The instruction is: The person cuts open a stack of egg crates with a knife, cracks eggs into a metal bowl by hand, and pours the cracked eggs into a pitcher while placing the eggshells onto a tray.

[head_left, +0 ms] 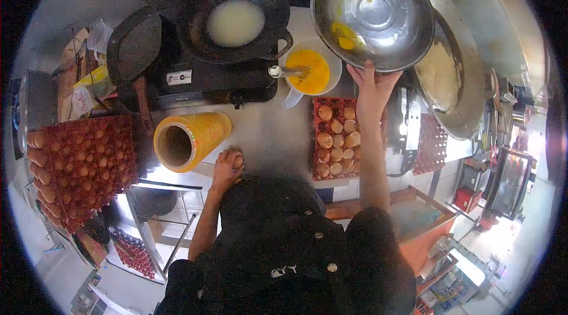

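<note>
My right hand (pixel 373 84) grips the near rim of a wide metal bowl (pixel 408 19), thumb on the inside. The bowl is tilted, and some yellow egg (pixel 345 37) clings to its inner side. Below and left of it stands a clear jug (pixel 337 57) of beaten yellow egg (pixel 313 75), with a blender stick (pixel 278 71) dipping into it. My left hand (pixel 225 170) rests low on the counter, its fingers closed round a brown egg (pixel 237 162). Beside that hand lies a large yellow roll of wrap (pixel 210 128).
A black wok (pixel 195 25) with pale liquid sits on the stove (pixel 213 81), beside a dark pan (pixel 139 40). One red tray (pixel 355 102) holds eggshells; stacked egg trays (pixel 89 149) stand left. At right is a large pan (pixel 470 78) of pale batter.
</note>
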{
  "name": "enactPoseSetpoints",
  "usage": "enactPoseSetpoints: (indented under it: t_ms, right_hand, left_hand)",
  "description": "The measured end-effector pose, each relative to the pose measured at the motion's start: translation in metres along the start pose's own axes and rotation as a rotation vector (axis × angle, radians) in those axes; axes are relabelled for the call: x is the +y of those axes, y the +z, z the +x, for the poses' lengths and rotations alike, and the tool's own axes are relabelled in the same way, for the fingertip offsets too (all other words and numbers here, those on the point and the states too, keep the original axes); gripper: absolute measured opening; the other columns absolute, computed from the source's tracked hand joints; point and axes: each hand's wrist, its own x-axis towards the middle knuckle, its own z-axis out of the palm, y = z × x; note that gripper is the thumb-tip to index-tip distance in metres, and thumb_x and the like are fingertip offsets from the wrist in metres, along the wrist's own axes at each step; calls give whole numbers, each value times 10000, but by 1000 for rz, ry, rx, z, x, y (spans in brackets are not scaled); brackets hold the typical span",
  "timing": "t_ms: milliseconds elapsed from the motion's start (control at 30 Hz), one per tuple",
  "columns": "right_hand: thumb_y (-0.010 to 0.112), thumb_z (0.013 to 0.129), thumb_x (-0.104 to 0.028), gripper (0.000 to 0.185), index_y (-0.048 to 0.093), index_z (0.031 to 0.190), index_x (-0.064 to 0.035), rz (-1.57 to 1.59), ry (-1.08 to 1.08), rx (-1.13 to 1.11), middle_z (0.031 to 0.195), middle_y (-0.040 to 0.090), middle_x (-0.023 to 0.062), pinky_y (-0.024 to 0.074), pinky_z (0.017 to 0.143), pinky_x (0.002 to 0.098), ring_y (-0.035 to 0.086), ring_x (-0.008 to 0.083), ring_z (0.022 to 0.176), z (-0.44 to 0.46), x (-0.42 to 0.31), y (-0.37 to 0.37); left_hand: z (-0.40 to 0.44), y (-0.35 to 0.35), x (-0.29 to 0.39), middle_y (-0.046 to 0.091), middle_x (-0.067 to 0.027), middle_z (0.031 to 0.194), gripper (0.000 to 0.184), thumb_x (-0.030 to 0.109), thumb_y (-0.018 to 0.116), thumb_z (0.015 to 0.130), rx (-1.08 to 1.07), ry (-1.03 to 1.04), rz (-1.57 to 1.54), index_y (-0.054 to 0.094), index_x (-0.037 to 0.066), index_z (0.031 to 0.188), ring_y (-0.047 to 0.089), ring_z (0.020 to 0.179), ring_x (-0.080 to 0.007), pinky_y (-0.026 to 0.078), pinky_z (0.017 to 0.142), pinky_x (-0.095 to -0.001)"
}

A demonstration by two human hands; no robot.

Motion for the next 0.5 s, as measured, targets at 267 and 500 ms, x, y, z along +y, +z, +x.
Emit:
enactPoseSetpoints:
  t_ms: [267, 500]
  right_hand:
    - [475, 966, 68, 747, 40, 1520, -180, -14, -23, 21, 1446, 328, 158, 617, 884, 446, 530, 273, 1184, 2, -2, 1]
    - [473, 962, 77, 731, 48, 1507, -162, -38, -54, 33, 1415, 364, 157, 621, 880, 434, 549, 254, 1148, 3, -4, 0]
  left_hand:
    - [-1, 4, -5, 584, -144, 1125, 414, 123, 764, 728, 9, -7, -14, 605, 122, 1110, 544, 1067, -392, 469, 911, -495]
    - [-2, 4, -4, 584, -141, 1125, 428, 122, 776, 725, -5, -27, -20, 609, 130, 1119, 541, 1075, -388, 468, 909, -500]
